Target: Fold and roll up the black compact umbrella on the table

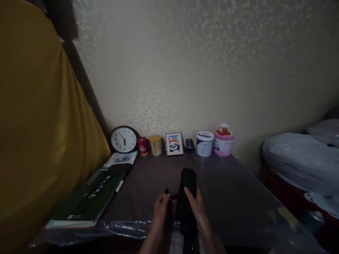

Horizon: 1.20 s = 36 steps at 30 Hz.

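A folded black umbrella [186, 208] points away from me over the near part of the table, its handle toward my body. My right hand [196, 208] is wrapped round its right side, thumb on top. To its left, my left hand [161, 207] pinches the umbrella's thin black strap [173, 196], which sticks out from the side. A dark end of the strap shows just above my left fingertips. The undersides of both hands are hidden.
Along the wall stand a clock [124, 139], a red can [143, 146], a yellow tin [156, 145], a framed panda picture [174, 144] and two tubs [204, 143]. A green book [90, 194] and a white pen [119, 186] lie left. Plastic-wrapped bundles [299, 158] are at right.
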Tool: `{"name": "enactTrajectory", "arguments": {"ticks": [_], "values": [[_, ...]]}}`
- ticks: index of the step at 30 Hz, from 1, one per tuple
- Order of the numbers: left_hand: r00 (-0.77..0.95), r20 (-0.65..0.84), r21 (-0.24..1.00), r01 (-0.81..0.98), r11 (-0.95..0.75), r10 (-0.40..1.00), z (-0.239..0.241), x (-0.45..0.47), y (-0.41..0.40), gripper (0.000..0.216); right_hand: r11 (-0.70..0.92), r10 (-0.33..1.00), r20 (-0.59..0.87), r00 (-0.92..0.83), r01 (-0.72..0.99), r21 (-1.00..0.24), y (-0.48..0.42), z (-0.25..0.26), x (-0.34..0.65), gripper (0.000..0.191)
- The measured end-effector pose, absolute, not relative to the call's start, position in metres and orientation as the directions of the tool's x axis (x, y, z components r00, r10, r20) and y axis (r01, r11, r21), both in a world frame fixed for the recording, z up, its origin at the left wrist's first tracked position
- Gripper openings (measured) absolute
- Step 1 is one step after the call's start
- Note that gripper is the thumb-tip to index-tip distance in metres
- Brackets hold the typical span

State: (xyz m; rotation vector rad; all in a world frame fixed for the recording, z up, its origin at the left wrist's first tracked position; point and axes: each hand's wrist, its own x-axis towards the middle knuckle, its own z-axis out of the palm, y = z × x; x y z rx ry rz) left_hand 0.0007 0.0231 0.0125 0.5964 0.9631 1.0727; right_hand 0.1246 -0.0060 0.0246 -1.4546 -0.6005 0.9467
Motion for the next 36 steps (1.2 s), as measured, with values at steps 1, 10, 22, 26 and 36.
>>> {"name": "enactTrajectory", "arguments": {"ticks": [1, 10, 22, 26, 36], "values": [[0.202, -0.35, 0.804, -0.437, 0.404, 0.915, 0.01, 0.002, 0.015, 0.04, -0.11, 0.817, -0.188, 0.545, -0.173, -0.979, -0.006, 0.024, 0.125, 0.073], [0.487, -0.491, 0.802, -0.07, 0.593, 0.722, 0.008, 0.01, -0.04, 0.08, -0.014, 0.818, -0.121, 0.562, -0.191, -0.982, -0.008, 0.015, 0.122, 0.064], [0.351, -0.101, 0.98, 0.196, 0.032, 0.931, 0.004, 0.02, -0.042, 0.081, -0.057, 0.796, -0.088, 0.599, -0.071, -0.996, -0.002, 0.02, 0.121, 0.069], [0.241, -0.054, 0.952, 0.304, -0.023, 0.969, -0.006, 0.019, -0.044, 0.085, -0.051, 0.817, -0.112, 0.566, -0.122, -0.991, -0.006, 0.021, 0.118, 0.071], [0.543, -0.39, 0.892, 0.022, 0.452, 0.744, 0.017, 0.004, -0.046, 0.08, -0.011, 0.825, -0.154, 0.545, -0.255, -0.967, -0.015, 0.023, 0.119, 0.052]]}}
